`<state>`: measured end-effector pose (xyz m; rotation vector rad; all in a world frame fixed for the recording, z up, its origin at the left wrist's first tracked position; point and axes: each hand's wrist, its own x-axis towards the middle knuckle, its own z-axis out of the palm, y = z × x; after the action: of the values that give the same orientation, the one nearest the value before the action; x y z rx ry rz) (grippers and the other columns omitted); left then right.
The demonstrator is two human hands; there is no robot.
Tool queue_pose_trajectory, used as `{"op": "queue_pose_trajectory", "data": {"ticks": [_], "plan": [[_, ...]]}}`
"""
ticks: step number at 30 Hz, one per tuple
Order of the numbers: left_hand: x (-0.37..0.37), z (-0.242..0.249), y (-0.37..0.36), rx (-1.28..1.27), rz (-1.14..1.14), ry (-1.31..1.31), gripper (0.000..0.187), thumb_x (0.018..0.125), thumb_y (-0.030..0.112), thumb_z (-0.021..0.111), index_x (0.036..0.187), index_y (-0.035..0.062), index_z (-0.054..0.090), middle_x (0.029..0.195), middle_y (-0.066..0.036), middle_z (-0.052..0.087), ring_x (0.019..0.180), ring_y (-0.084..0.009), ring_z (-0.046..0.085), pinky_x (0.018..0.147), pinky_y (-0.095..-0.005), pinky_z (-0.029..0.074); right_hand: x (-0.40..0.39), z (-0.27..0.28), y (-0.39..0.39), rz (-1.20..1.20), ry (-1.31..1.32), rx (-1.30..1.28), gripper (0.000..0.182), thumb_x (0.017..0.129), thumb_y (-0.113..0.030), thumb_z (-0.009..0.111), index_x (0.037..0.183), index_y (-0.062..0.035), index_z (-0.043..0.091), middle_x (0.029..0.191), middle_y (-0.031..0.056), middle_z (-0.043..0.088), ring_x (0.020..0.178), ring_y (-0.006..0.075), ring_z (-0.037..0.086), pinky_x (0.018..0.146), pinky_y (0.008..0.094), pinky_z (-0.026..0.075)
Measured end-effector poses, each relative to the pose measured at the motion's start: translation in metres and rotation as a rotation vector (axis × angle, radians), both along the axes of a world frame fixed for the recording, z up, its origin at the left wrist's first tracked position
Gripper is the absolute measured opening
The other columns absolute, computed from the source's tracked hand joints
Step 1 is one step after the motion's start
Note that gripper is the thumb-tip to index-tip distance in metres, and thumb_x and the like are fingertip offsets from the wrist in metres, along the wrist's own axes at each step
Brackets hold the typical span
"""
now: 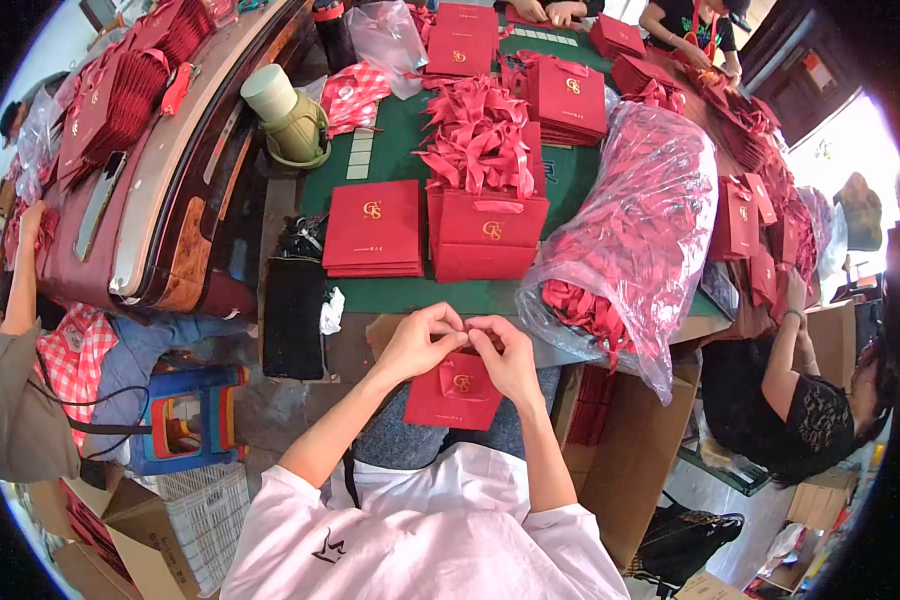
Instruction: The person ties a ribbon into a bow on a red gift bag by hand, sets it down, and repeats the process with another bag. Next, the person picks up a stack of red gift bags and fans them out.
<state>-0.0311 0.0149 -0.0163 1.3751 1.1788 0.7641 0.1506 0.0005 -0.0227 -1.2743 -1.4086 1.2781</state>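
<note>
A small red paper gift bag (455,400) with a gold logo lies over my lap. My left hand (428,340) is closed in a pinch at the bag's top edge. Fingertip to fingertip with it, my right hand (507,358) pinches there too, covering the bag's upper right side. A short strip of red ribbon shows on the bag's front; what exactly lies between the fingertips is too small to see. On the table ahead are a flat stack of red bags (372,225) and a standing row of bags (488,235) topped with a heap of red ribbons (477,135).
A clear plastic sack (635,215) of red ribbons lies at the right of the green tabletop (360,293). A green cup (295,135) stands at the left edge. Cardboard boxes (625,465) flank my right leg. Co-workers sit right (805,385), left and at the far side.
</note>
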Motion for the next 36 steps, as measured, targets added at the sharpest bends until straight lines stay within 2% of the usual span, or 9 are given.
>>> {"op": "queue_pose_trajectory", "data": {"ticks": [10, 13, 15, 19, 23, 24, 27, 30, 36], "plan": [[-0.004, -0.013, 0.0, -0.221, -0.05, -0.215, 0.018, 0.091, 0.011, 0.072, 0.099, 0.0016, 0.059, 0.092, -0.006, 0.073, 0.085, -0.0125, 0.067, 0.077, -0.0274, 0.052, 0.013, -0.009, 0.004, 0.117, 0.169, -0.078, 0.01, 0.097, -0.007, 0.062, 0.102, 0.0011, 0.066, 0.089, 0.0029, 0.067, 0.082, 0.0098, 0.064, 0.074, 0.0247, 0.051], [-0.001, -0.012, -0.01, -0.116, -0.046, -0.31, 0.022, 0.092, 0.011, 0.071, 0.107, 0.0019, 0.058, 0.107, -0.01, 0.07, 0.1, -0.0137, 0.065, 0.086, -0.0293, 0.051, 0.017, -0.003, 0.004, 0.001, 0.268, -0.164, 0.011, 0.098, -0.009, 0.062, 0.1, 0.0001, 0.065, 0.086, 0.0001, 0.066, 0.079, 0.0077, 0.06, 0.073, 0.0228, 0.049], [-0.006, -0.011, -0.018, -0.007, -0.034, -0.362, 0.042, 0.09, 0.009, 0.073, 0.126, 0.0002, 0.053, 0.127, -0.011, 0.06, 0.116, -0.0159, 0.059, 0.098, -0.0328, 0.048, 0.026, 0.005, 0.006, -0.078, 0.278, -0.155, 0.011, 0.098, -0.012, 0.061, 0.098, -0.0018, 0.065, 0.079, -0.0033, 0.06, 0.072, 0.0049, 0.052, 0.067, 0.0212, 0.043], [-0.019, -0.015, -0.03, 0.051, -0.187, -0.075, 0.061, 0.082, 0.011, 0.077, 0.135, -0.0025, 0.049, 0.121, -0.015, 0.064, 0.111, -0.0206, 0.062, 0.1, -0.0349, 0.048, 0.03, 0.001, 0.014, -0.189, 0.354, -0.092, 0.012, 0.098, -0.014, 0.061, 0.098, -0.0036, 0.066, 0.076, -0.0053, 0.057, 0.068, 0.0033, 0.047, 0.061, 0.0214, 0.037], [-0.018, 0.006, -0.049, 0.045, -0.189, -0.063, 0.057, 0.086, 0.004, 0.071, 0.138, -0.0017, 0.05, 0.122, -0.009, 0.065, 0.112, -0.0145, 0.059, 0.101, -0.0334, 0.046, 0.036, -0.012, 0.027, -0.367, 0.249, -0.005, 0.016, 0.099, -0.02, 0.061, 0.099, -0.0048, 0.066, 0.075, -0.0069, 0.057, 0.063, 0.0024, 0.046, 0.055, 0.0209, 0.036], [-0.019, 0.01, -0.054, 0.049, -0.19, -0.061, 0.057, 0.086, 0.004, 0.071, 0.138, -0.0017, 0.05, 0.122, -0.009, 0.065, 0.112, -0.0145, 0.059, 0.101, -0.0334, 0.046, 0.041, -0.008, 0.032, -0.416, 0.379, -0.122, 0.013, 0.099, -0.015, 0.062, 0.095, -0.0026, 0.065, 0.076, -0.0074, 0.057, 0.065, 0.0011, 0.047, 0.057, 0.0194, 0.035], [-0.021, 0.015, -0.066, 0.079, -0.17, -0.036, 0.055, 0.085, 0.008, 0.07, 0.136, 0.0002, 0.051, 0.118, -0.016, 0.068, 0.109, -0.0214, 0.066, 0.097, -0.0357, 0.05, 0.045, -0.007, 0.039, -0.42, 0.366, -0.082, 0.012, 0.098, -0.015, 0.063, 0.096, -0.0034, 0.065, 0.076, -0.0077, 0.057, 0.065, 0.0009, 0.046, 0.057, 0.0196, 0.035], [-0.019, 0.022, -0.07, 0.011, -0.186, -0.004, 0.054, 0.086, 0.004, 0.07, 0.136, -0.001, 0.05, 0.119, -0.01, 0.065, 0.11, -0.0145, 0.06, 0.098, -0.0328, 0.048, 0.043, -0.017, 0.041, -0.435, 0.364, -0.068, 0.013, 0.098, -0.016, 0.064, 0.097, -0.0031, 0.066, 0.077, -0.0073, 0.058, 0.065, 0.0016, 0.047, 0.058, 0.0192, 0.036], [-0.025, 0.009, -0.073, 0.037, -0.13, 0.022, 0.052, 0.086, 0.004, 0.07, 0.133, -0.0013, 0.05, 0.119, -0.01, 0.064, 0.111, -0.0153, 0.059, 0.099, -0.0332, 0.046, 0.045, -0.016, 0.034, -0.453, 0.205, -0.008, 0.019, 0.097, -0.015, 0.065, 0.107, 0.0, 0.066, 0.081, -0.0035, 0.061, 0.069, 0.004, 0.053, 0.058, 0.0194, 0.041]]}}
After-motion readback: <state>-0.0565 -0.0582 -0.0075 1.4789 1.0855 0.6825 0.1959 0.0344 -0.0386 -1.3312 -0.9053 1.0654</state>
